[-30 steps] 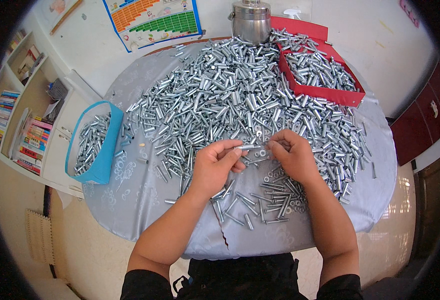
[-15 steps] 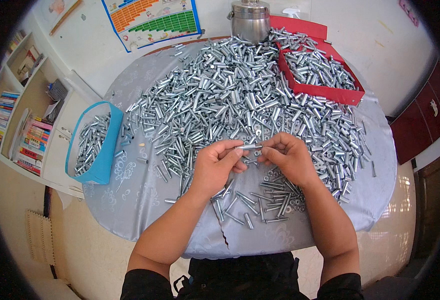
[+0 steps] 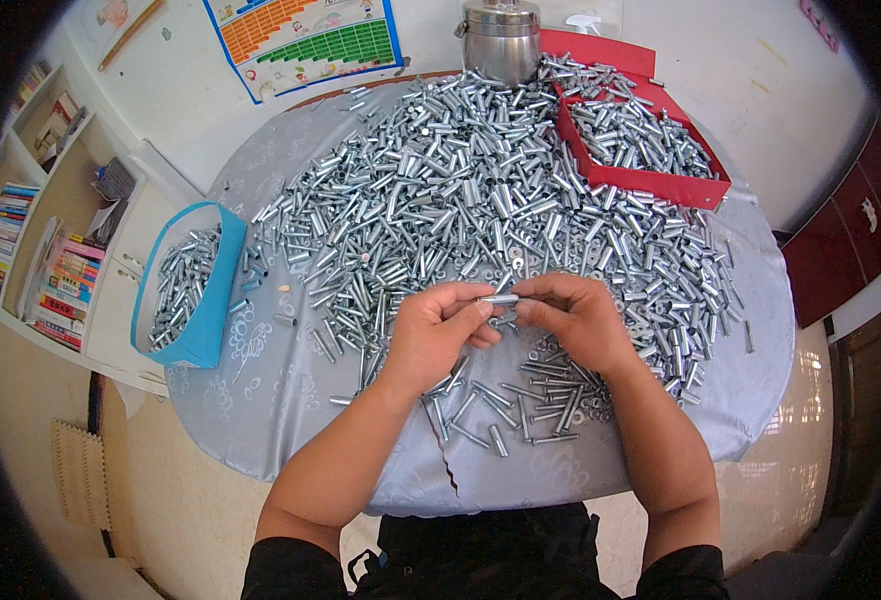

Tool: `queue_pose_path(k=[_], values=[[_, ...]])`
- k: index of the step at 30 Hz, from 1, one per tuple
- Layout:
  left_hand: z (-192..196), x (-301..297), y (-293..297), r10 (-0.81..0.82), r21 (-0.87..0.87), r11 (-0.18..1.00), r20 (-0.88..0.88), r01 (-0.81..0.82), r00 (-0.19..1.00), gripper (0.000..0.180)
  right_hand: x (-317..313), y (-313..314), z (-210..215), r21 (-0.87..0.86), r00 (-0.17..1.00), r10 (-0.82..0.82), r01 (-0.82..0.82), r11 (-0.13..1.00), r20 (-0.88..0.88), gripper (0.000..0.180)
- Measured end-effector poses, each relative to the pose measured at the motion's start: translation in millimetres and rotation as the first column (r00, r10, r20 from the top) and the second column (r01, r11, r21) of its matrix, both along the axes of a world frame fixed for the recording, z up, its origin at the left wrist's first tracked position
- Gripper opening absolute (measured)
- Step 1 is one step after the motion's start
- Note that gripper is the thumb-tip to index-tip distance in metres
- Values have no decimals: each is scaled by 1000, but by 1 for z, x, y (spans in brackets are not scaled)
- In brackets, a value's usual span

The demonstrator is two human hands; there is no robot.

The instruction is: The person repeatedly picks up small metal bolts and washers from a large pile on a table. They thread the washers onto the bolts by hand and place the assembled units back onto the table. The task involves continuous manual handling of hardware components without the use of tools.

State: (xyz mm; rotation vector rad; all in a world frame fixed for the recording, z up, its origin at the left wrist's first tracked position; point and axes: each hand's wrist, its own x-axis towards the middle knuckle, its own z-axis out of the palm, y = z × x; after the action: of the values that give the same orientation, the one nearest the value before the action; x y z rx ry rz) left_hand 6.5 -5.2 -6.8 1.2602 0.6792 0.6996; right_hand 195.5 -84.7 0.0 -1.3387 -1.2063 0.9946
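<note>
My left hand (image 3: 441, 330) and my right hand (image 3: 573, 318) meet over the middle of a round table covered in a grey cloth (image 3: 291, 390). Between their fingertips they pinch one small silver metal sleeve (image 3: 501, 298), held level. A big heap of the same silver sleeves and bolts (image 3: 461, 190) covers the table behind the hands. A smaller scatter of bolts and washers (image 3: 541, 400) lies just below my hands.
A blue bin (image 3: 186, 290) with several metal parts hangs at the table's left edge. A red tray (image 3: 641, 140) full of parts sits at the back right, beside a steel pot (image 3: 501, 40). Bookshelves (image 3: 31, 230) stand at left.
My right hand has closed in on the left, so both now pinch the sleeve closer together. Nothing else has moved.
</note>
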Motion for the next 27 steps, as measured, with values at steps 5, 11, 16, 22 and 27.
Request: queue_pose_path(k=[5,11,16,22,27], values=[[2,-1,2,35,-43,999,44,-33,998,24,3,1,1,125,953,-158,128,984,260,16],[1,-1,3,112,-40,993,41,-110,993,24,10,12,-11,307,686,-175,-74,949,706,11],[0,-1,4,107,-41,994,56,-105,993,24,5,13,-10,246,628,-150,-69,967,764,10],[-1,-2,4,115,-31,993,54,-113,992,24,11,9,-9,194,644,-76,-115,974,761,10],[2,-1,3,130,-23,991,45,-129,991,24,27,4,-6,306,719,-132,-117,945,682,10]])
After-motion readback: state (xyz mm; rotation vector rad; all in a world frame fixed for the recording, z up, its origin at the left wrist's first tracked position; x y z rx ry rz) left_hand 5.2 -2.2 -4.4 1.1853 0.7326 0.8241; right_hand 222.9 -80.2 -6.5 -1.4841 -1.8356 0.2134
